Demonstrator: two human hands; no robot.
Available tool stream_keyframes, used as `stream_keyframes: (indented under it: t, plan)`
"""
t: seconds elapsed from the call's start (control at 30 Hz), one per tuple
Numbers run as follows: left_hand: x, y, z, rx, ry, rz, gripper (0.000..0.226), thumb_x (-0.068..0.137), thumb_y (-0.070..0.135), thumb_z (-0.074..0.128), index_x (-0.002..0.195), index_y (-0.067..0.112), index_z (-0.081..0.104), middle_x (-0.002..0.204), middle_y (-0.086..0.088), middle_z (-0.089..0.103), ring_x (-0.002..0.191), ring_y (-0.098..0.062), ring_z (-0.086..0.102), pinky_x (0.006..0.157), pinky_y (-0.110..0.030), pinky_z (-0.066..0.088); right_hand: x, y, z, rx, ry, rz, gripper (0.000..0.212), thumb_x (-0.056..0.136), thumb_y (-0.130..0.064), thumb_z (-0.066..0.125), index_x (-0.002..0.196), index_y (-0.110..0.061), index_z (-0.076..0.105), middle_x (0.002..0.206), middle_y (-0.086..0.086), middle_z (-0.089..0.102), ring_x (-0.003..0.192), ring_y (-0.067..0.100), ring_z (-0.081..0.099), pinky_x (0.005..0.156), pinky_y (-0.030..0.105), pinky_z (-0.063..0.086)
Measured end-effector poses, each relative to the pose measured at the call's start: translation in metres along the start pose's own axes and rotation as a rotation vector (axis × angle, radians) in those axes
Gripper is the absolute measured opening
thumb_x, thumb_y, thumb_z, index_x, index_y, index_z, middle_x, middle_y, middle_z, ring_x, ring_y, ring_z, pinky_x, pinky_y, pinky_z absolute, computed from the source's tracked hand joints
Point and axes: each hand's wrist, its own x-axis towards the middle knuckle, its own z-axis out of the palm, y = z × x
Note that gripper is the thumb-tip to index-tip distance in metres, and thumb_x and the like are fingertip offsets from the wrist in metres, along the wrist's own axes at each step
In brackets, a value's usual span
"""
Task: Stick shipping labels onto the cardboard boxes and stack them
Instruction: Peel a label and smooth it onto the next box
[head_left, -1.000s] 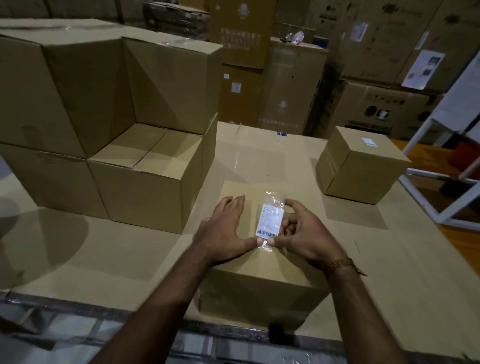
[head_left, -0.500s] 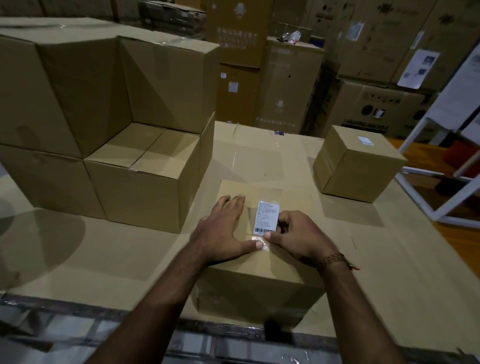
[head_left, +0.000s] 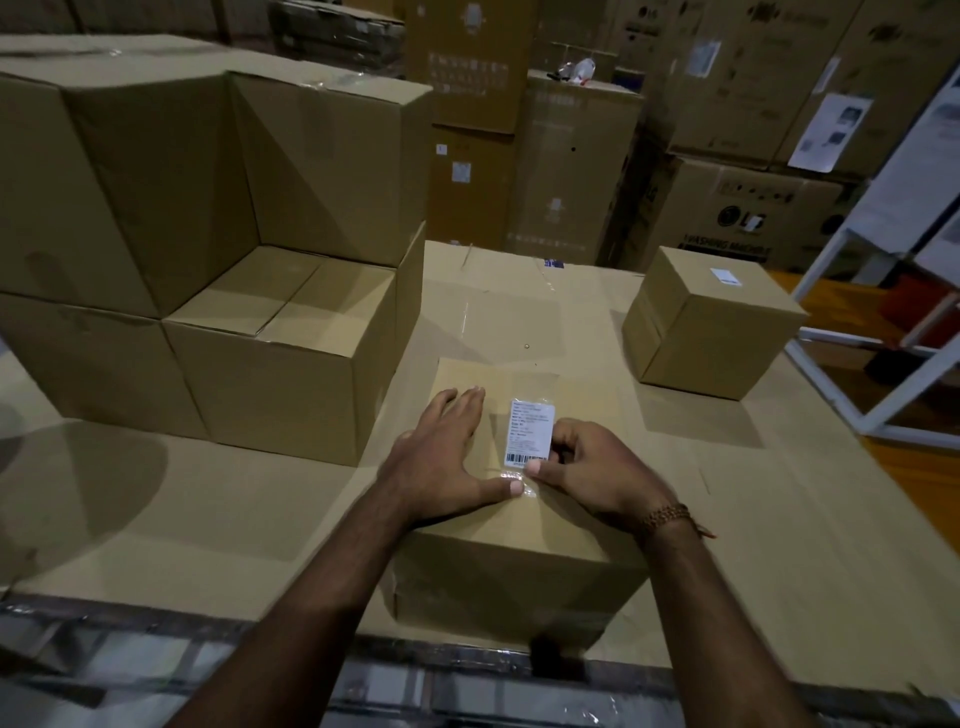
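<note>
Label (head_left: 530, 430) lying flat on the near box (head_left: 498, 540).
Left hand (head_left: 441, 460) rests flat, fingers straight; right hand (head_left: 582, 467) at 3 o'clock, grip pinching the label's edge.

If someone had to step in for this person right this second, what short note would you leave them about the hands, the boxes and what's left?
Left hand: flat on top of the near brown cardboard box, thumb pressing the clear tape at the label's lower end.
Right hand: fingers curled, pinching the white barcode shipping label at its right edge, against the box top.
Done: a smaller cardboard box with a white label sits at the far right of the cardboard-covered table. Stacked plain cardboard boxes stand on the left.
Left: smooth the label down, then stack this box.
</note>
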Motion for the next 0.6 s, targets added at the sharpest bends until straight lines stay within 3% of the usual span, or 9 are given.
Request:
stream_keyframes:
  t: [0.23, 0.6]
  plan:
    - [0.0002, -0.0003, 0.0001, -0.006, 0.003, 0.001, 0.124, 0.080, 0.081, 0.068, 0.169, 0.031, -0.002, 0.175, 0.015, -0.005, 0.161, -0.010, 0.000, 0.124, -0.058, 0.029, 0.0020, 0.0023, 0.0000, 0.034, -0.026, -0.012, 0.033, 0.085, -0.044, 0.075, 0.115, -0.030, 0.078, 0.116, -0.009, 0.076, 0.110, 0.015, 0.070, 0.103, 0.049, 0.056]
    - [0.0013, -0.0026, 0.0015, -0.013, 0.002, -0.001, 0.126, 0.078, 0.082, 0.068, 0.169, 0.031, -0.003, 0.175, 0.015, -0.006, 0.161, -0.010, -0.001, 0.123, -0.059, 0.029, 0.0016, 0.0077, 0.0011, 0.102, -0.017, -0.038, 0.020, 0.096, -0.028, 0.076, 0.114, -0.035, 0.079, 0.123, -0.004, 0.074, 0.116, 0.017, 0.068, 0.107, 0.048, 0.053]
